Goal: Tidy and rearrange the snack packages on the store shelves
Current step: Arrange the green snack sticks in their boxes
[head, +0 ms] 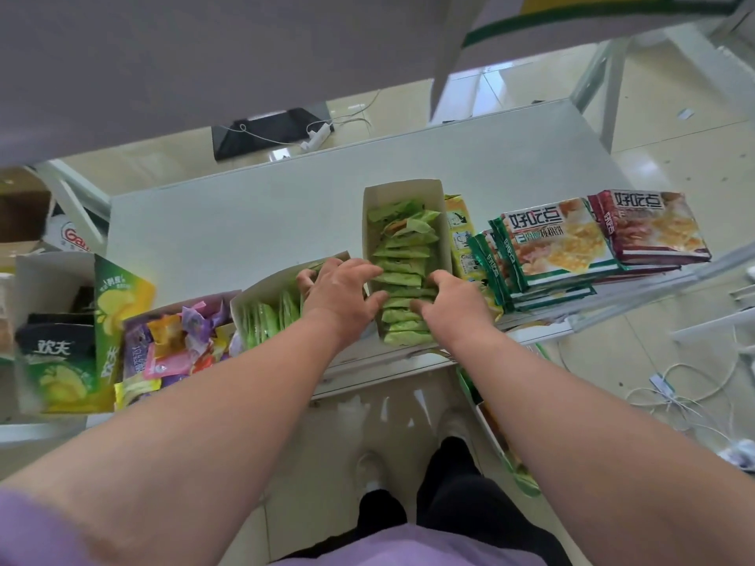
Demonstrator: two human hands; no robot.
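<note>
Looks like the step here is squaring up the row of green packets [402, 279] standing in the white carton [369, 222] near the middle of the shelf [228, 222]. To do it well I'd press in evenly from both sides so the packets stand straight and tight, and go easy on that thin cardboard wall so it doesn't buckle. The far packets look tilted and loose, so they probably need a nudge toward the near end too.

Left hand [341, 290] is on the left side of the carton, fingers spread and only a bit bent, tips lying over the wall onto the packets. Doesn't look like it's gripping anything. Right hand [451, 298] is on the right side with fingers curled down into the row, touching the packets; can't tell if it's actually pinching one or just pushing.

So the packets sit right between the two hands. A second carton [261, 300] of green packets lies tipped just left of the left hand, likely next in line.
</note>
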